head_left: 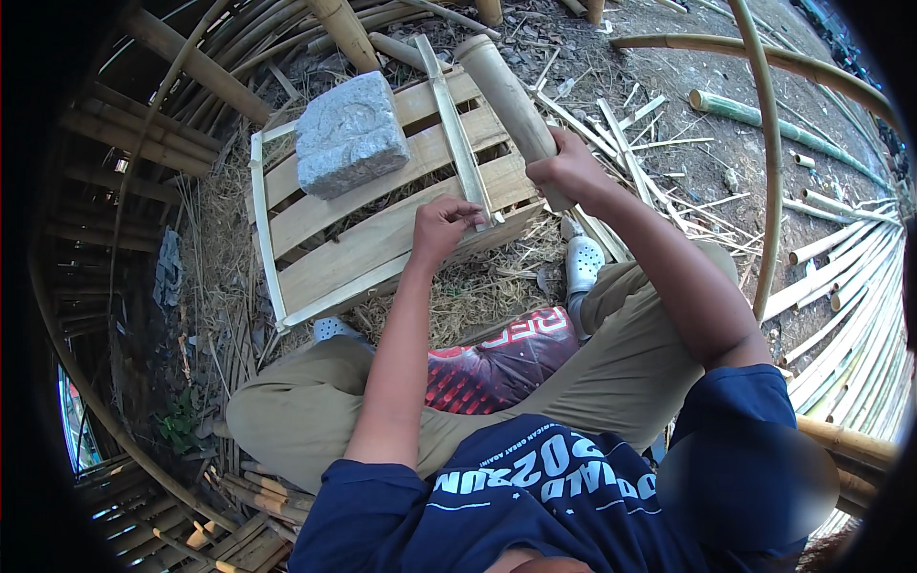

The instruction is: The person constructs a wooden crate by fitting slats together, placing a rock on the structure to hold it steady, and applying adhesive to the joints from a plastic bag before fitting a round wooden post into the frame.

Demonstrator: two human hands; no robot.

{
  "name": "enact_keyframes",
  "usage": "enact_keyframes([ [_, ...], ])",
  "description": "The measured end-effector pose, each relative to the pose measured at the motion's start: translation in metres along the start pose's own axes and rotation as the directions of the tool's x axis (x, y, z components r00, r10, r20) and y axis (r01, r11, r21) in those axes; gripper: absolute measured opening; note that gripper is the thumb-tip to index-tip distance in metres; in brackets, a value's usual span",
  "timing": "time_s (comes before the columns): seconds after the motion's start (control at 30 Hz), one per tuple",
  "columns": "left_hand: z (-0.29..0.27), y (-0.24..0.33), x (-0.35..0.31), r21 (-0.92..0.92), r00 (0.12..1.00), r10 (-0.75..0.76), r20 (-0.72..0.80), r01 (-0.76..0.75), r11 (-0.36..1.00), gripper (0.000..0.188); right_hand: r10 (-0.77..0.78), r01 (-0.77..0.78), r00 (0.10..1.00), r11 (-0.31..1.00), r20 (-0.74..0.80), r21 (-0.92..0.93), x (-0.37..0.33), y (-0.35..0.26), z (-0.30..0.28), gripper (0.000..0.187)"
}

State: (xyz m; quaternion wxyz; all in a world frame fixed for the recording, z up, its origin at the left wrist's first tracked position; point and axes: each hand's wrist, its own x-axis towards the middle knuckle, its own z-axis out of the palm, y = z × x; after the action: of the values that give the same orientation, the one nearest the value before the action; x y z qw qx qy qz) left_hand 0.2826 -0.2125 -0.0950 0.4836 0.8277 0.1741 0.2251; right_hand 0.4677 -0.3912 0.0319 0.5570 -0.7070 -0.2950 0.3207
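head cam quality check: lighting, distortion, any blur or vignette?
Head view: even daylight with soft shadows and no glare. Strong fisheye bends the bamboo poles near the rim, and the corners are vignetted black. The left hand, right hand and stone block are sharp. One smeared blur patch sits at lower right.

Upper centre: matt, pale split-bamboo panel [382, 220], rough grey stone block [350, 134] on it, smooth tan bamboo pole [506, 95], dry straw ground [468, 296].
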Motion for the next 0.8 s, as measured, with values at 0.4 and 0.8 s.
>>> enact_keyframes([
  [0.4, -0.011, -0.003, 0.002, -0.054, 0.993, 0.032, 0.118, -0.026, 0.998, 0.019, 0.048, -0.066, 0.998, 0.887, -0.051, -0.457, 0.012, 0.027, 0.028, 0.054],
  [0.8, -0.004, -0.007, 0.004, 0.052, 0.972, 0.235, 0.017, -0.236, 0.970, 0.022, 0.082, -0.080, 0.996, 0.838, -0.020, -0.539, 0.017, 0.052, 0.041, 0.063],
])
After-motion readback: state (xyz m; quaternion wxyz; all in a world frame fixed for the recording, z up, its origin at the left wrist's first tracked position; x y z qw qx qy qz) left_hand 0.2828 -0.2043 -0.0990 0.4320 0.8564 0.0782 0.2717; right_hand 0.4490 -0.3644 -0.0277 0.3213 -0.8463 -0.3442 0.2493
